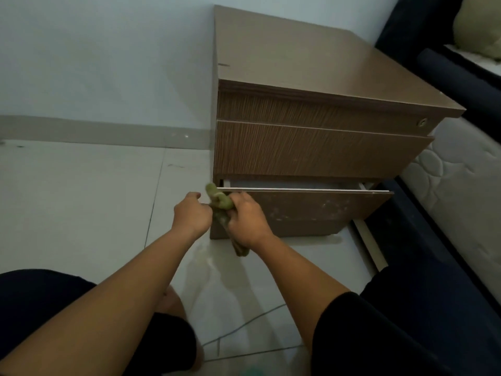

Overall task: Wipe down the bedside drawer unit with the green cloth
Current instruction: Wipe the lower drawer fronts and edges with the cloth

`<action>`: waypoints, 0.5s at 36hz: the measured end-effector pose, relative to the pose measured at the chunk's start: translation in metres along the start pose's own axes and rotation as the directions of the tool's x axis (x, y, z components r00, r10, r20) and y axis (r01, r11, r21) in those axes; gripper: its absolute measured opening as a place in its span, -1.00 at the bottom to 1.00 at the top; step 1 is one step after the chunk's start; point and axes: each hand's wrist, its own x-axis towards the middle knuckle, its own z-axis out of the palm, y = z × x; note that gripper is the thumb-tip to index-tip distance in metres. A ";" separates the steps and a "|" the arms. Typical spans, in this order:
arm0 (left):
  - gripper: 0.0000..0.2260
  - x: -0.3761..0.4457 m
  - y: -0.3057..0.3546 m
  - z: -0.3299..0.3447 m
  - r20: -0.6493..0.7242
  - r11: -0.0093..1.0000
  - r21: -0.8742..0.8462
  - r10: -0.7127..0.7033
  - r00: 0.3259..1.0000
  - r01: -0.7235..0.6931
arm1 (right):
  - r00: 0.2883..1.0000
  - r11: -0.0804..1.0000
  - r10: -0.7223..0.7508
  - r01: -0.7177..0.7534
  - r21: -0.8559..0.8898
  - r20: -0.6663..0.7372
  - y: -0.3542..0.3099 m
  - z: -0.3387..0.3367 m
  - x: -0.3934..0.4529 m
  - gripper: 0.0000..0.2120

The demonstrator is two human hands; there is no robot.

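A brown wooden bedside drawer unit (311,109) stands on the tiled floor against the wall. Its top two drawers are closed; the bottom drawer (311,206) is pulled out a little, its front smeared with pale dust. The green cloth (221,200) is bunched at the bottom drawer's left corner, one end hanging down below my wrist. My right hand (248,219) grips the cloth. My left hand (191,213) is closed just left of it, fingers at the cloth's edge.
A bed with a dark frame (423,202) and white mattress (466,169) lies close on the unit's right. Pale floor tiles (81,199) stretch to the left, up to the wall's skirting. My knees in dark shorts fill the bottom corners.
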 end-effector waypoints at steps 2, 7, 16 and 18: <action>-0.67 0.002 -0.001 0.003 0.029 0.997 -0.061 -0.043 0.999 0.045 | 0.992 0.988 0.127 -0.126 0.086 -0.006 0.012 -0.006 -0.006 -0.82; -0.64 0.033 -0.015 0.029 0.189 0.981 -0.147 -0.095 0.977 0.124 | 0.898 0.843 0.436 -0.431 0.321 0.061 0.047 -0.024 -0.014 -0.67; -0.70 -0.001 0.019 0.047 0.097 0.965 -0.234 -0.097 0.991 0.117 | 0.778 0.659 0.600 -0.613 0.436 0.187 0.080 -0.054 -0.008 -0.33; -0.62 -0.003 0.020 0.051 0.100 0.964 -0.238 -0.097 0.990 0.118 | 0.765 0.644 0.614 -0.627 0.438 0.192 0.081 -0.054 -0.005 -0.34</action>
